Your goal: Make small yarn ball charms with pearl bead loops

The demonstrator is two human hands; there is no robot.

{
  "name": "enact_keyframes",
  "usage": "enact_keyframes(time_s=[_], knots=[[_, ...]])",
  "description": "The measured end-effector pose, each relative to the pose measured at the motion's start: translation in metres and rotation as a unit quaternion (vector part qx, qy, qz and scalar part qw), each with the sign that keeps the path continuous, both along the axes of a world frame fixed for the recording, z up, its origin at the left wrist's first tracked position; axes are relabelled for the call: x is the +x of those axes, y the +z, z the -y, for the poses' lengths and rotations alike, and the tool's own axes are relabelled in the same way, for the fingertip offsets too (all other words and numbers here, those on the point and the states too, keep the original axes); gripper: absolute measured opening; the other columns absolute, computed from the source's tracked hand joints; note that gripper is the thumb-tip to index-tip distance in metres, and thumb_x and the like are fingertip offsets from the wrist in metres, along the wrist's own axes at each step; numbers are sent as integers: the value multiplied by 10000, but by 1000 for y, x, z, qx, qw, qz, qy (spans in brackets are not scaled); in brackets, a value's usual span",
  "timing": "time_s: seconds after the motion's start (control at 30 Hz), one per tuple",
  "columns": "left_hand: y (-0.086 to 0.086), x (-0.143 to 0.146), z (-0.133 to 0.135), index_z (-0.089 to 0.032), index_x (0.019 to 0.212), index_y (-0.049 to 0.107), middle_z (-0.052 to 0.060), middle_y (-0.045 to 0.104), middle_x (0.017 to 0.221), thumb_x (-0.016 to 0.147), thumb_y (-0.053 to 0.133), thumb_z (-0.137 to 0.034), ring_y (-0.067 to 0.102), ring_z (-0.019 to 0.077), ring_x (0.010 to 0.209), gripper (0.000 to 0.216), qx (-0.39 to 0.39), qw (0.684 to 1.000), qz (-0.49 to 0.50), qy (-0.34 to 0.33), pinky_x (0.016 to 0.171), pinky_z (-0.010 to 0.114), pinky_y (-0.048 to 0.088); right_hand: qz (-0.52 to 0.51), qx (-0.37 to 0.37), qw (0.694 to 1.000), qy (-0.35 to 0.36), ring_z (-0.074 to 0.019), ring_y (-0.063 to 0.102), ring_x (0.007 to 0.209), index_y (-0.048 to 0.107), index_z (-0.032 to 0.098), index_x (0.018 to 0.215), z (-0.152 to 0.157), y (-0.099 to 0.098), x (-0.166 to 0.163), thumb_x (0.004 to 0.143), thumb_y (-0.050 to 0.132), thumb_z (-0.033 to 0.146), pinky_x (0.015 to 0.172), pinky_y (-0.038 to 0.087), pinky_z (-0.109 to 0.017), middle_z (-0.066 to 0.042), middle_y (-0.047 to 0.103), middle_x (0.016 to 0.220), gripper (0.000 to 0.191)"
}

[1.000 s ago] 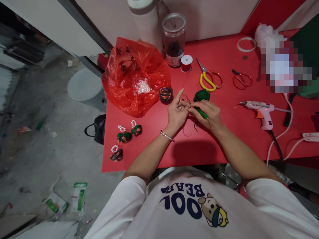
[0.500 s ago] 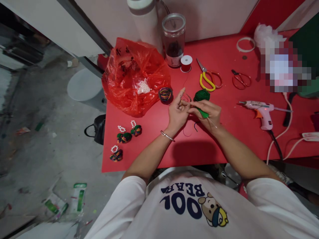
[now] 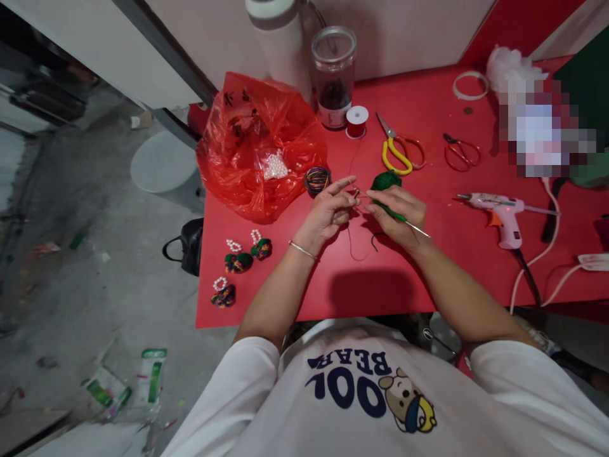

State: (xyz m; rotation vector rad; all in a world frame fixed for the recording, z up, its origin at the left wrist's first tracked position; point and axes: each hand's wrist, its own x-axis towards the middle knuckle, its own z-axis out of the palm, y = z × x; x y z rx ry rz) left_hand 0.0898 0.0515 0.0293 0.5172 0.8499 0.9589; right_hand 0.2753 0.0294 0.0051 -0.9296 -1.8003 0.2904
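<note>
Over the red table [image 3: 285,279] my right hand [image 3: 397,216] grips a crochet hook [image 3: 404,220] with a green handle, its metal shaft sticking out to the right. My left hand [image 3: 328,212] pinches thin yarn at the hook's tip, index finger stretched out. A ball of green yarn [image 3: 385,181] lies just behind my right hand. A small multicoloured yarn ball [image 3: 316,179] sits left of my left hand. A dark strand [image 3: 354,247] trails on the table below my hands.
A red plastic bag [image 3: 259,152] with white beads lies at the back left. Three small crocheted pieces with bead loops [image 3: 240,260] sit near the left edge. Yellow scissors [image 3: 394,152], small scissors [image 3: 459,151], a red thread spool [image 3: 356,120], a jar [image 3: 333,76] and a glue gun [image 3: 499,212] are nearby.
My left hand has tilted down, its index finger now pointing right toward the hook. My right hand shifted slightly, and the hook's shaft lies flatter, pointing further right.
</note>
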Motion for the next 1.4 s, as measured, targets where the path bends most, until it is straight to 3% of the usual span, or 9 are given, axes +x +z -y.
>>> enact_keyframes(time_s=[0.23, 0.63, 0.93, 1.13, 1.4], knots=[[3, -17, -9, -129, 1059, 712, -45, 659, 603, 609, 686, -36, 262, 5, 378, 460, 10, 999, -37, -18, 404, 183, 99, -43, -1, 998, 40, -154, 718, 762, 823, 261, 1028, 0, 8, -1, 963, 740, 298, 731, 596, -316, -32, 799, 875, 112], [2, -23, -12, -119, 1020, 713, -57, 609, 565, 608, 627, -34, 210, -5, 362, 429, -8, 998, -31, -61, 386, 170, 103, 8, -25, 998, 62, -168, 714, 793, 814, 271, 1013, -3, 3, 3, 976, 720, 358, 761, 602, -340, -38, 782, 880, 133], [5, -18, -10, -109, 1030, 688, -54, 617, 557, 577, 630, -33, 221, -8, 351, 463, -28, 997, -21, -66, 387, 154, 90, 18, 14, 998, 55, -162, 718, 816, 790, 274, 1060, -2, 0, 1, 986, 712, 323, 765, 602, -335, -33, 787, 915, 119], [4, -4, -2, -134, 1195, 669, -102, 552, 552, 593, 620, -11, 223, 0, 363, 616, -26, 998, -20, -48, 402, 176, 99, 25, 47, 998, 34, -176, 726, 821, 769, 306, 1094, 0, -2, 0, 990, 700, 289, 768, 624, -359, -26, 797, 941, 126], [5, 6, 6, -149, 1261, 633, -106, 519, 593, 726, 668, -28, 205, -5, 396, 550, 4, 997, -68, -30, 415, 207, 125, 3, -91, 995, 28, -216, 735, 872, 772, 312, 1034, 6, 3, -5, 1019, 633, 344, 876, 641, -445, -52, 791, 960, 143]])
